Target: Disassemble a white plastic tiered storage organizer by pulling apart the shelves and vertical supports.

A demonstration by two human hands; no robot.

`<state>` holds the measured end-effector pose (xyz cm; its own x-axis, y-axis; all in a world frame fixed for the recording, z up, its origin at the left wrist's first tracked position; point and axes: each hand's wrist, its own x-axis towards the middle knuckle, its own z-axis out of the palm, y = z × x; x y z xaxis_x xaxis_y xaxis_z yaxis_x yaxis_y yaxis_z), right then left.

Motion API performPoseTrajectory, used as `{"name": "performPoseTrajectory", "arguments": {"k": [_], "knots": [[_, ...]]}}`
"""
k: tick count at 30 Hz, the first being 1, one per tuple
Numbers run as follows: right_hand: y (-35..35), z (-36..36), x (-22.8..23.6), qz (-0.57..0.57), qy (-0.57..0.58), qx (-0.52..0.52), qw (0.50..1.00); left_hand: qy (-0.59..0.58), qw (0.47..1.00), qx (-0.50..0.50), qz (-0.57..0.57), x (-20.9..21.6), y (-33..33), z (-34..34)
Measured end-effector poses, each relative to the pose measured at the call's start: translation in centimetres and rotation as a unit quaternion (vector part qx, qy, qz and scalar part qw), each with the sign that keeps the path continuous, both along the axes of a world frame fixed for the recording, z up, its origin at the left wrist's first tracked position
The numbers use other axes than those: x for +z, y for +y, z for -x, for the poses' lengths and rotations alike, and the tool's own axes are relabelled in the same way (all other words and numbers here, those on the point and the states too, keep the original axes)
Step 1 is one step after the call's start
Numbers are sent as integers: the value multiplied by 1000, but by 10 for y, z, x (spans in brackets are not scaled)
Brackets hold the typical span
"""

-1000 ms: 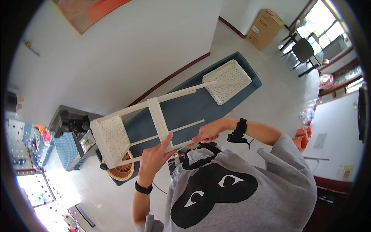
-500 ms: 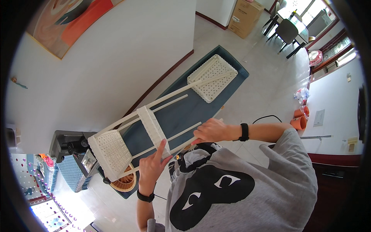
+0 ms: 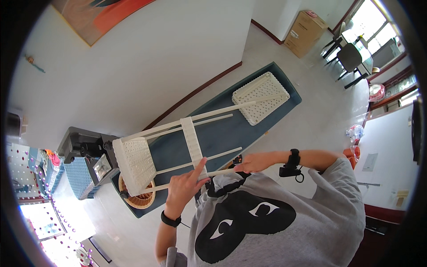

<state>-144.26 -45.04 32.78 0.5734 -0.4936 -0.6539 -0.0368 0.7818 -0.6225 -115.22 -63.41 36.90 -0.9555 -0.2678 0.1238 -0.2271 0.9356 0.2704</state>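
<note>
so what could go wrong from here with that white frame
The left hand is at the middle shelf while the right hand holds the near pole, so a slip might pinch fingers.
A long pole crosses over the white tray in this view; swinging the frame could knock it.
The frame's end shelf partly covers the wicker basket near the blue table's edge; a bump might push it off.
</note>
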Motion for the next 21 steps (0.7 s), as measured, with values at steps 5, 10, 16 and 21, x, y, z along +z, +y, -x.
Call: {"name": "performPoseTrajectory", "arguments": {"k": [5, 10, 16, 21], "knots": [[22, 82, -53, 218, 356, 0, 909, 13, 999, 28, -24, 5, -10, -9], [22, 165, -94, 355, 682, 25, 639, 18, 997, 42, -56, 1, -2, -6], [-2, 221, -124, 304, 783, 84, 537, 10, 997, 41, -65, -2, 9, -1], [-22, 227, -101, 302, 774, -79, 551, 14, 996, 49, -78, -2, 9, 0]]}}
